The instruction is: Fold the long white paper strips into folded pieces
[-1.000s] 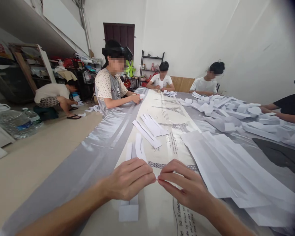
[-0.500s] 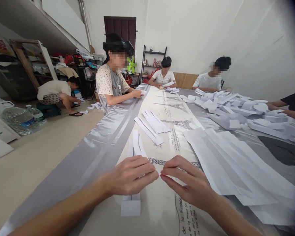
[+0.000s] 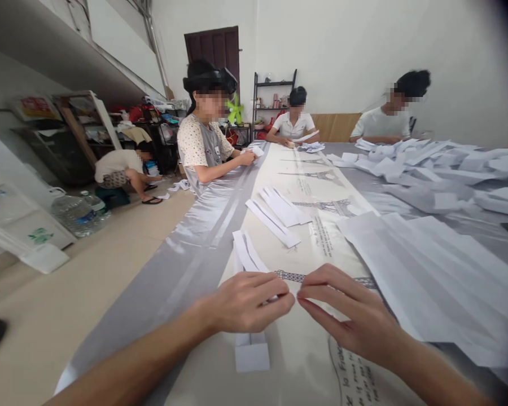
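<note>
My left hand [image 3: 249, 301] is held over the table with thumb and fingertips pressed together. Facing it, my right hand [image 3: 351, 304] makes a similar pinch, the two sets of fingertips almost meeting. Whatever lies in either pinch, if anything, is too small to make out. Beneath my left hand lies a folded white paper strip [image 3: 253, 357], its near end showing below the wrist and its far part above the knuckles; the middle is hidden. Farther up the table are several more folded paper strips [image 3: 283, 206]. Large white paper sheets [image 3: 432, 270] overlap beside my right hand.
A printed runner [image 3: 296, 366] covers the middle of the grey tablecloth [image 3: 152, 299]. At the far right is a heap of crumpled paper strips [image 3: 440, 160]. Several people sit around the table, and another person [image 3: 116, 163] crouches on the left near water bottles [image 3: 74, 214].
The view has turned left, so everything sits farther right in the picture. Both my hands keep nearly the same pose, fingertips close together.
</note>
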{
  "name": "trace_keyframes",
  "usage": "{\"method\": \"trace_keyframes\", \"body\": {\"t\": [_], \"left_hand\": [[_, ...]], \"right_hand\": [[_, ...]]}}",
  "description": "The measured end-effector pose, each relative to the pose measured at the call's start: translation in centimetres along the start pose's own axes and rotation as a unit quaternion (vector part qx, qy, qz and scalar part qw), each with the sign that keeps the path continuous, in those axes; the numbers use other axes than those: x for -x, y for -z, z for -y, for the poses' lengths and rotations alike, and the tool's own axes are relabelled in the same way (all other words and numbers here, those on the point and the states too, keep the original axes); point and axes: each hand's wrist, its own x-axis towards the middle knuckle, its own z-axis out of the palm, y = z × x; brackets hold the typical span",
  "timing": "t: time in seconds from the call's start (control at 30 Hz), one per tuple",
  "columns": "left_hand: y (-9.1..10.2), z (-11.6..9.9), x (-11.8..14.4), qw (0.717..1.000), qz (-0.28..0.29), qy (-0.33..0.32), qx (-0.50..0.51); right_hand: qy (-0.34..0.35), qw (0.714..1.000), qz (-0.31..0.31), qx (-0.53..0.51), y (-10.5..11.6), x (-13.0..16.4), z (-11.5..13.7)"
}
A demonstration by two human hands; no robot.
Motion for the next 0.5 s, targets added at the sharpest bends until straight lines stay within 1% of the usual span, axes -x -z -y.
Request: {"method": "trace_keyframes", "body": {"t": [0.13,0.3,0.4,0.5], "left_hand": [[-0.31,-0.07,0.16,1.000,0.005,0.010,-0.011],[-0.30,0.27,0.03,1.000,0.005,0.020,-0.013],[-0.07,0.51,-0.01,0.999,0.014,0.034,-0.011],[-0.02,0.51,0.05,1.000,0.012,0.023,-0.011]], "right_hand": [[-0.007,1.000,0.018,-0.002,0.02,0.15,-0.16],[-0.033,0.998,0.055,-0.015,0.11,0.30,-0.47],[-0.043,0.998,0.051,-0.011,0.27,0.38,-0.72],[-0.049,0.997,0.052,-0.011,0.21,0.40,-0.77]]}}
